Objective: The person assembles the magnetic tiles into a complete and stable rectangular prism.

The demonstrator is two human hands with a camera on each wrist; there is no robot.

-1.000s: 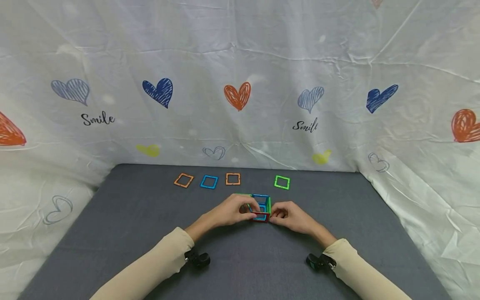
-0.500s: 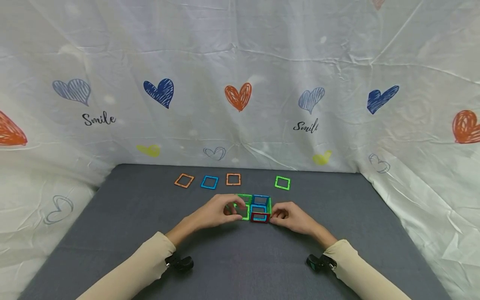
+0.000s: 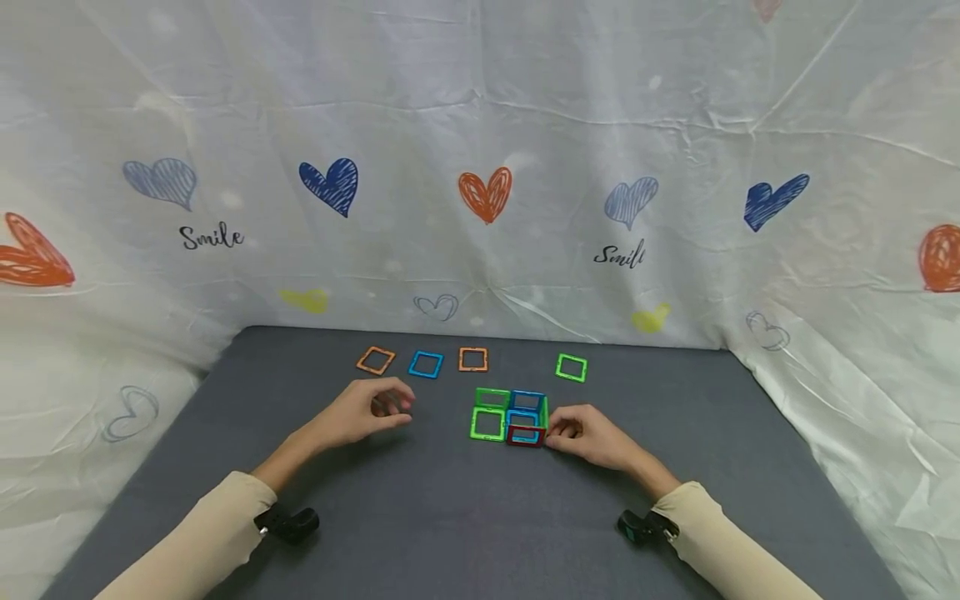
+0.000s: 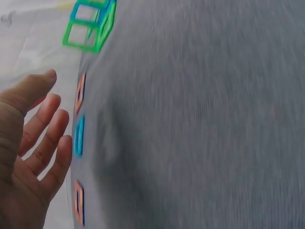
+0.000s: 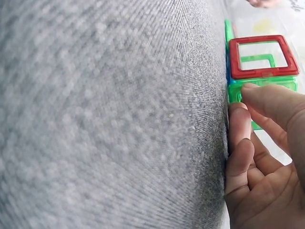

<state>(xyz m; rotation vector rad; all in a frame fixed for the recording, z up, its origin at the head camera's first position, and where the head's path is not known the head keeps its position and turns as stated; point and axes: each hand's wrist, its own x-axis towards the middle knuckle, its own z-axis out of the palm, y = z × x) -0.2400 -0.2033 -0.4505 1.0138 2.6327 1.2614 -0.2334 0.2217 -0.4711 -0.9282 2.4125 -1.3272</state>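
Square magnetic tiles form a low, open-topped structure at mid-table. A light green tile and a blue tile lie flat. Behind them stand a green tile and a dark blue tile; a red tile stands at the front and another green tile at the right. My right hand has curled fingers, with thumb and index finger pinching the right green tile's lower front corner; the exact contact is partly hidden. Over the table to the left, my left hand holds nothing, its fingers relaxed.
Along the back of the grey table lie loose tiles: an orange tile, a blue tile, a second orange tile and a green tile. A white heart-printed cloth hangs behind.
My left hand has come off the tile structure and moved left, uncovering the flat light green tile. The right hand stays at the structure's right side. The head view has shifted slightly.
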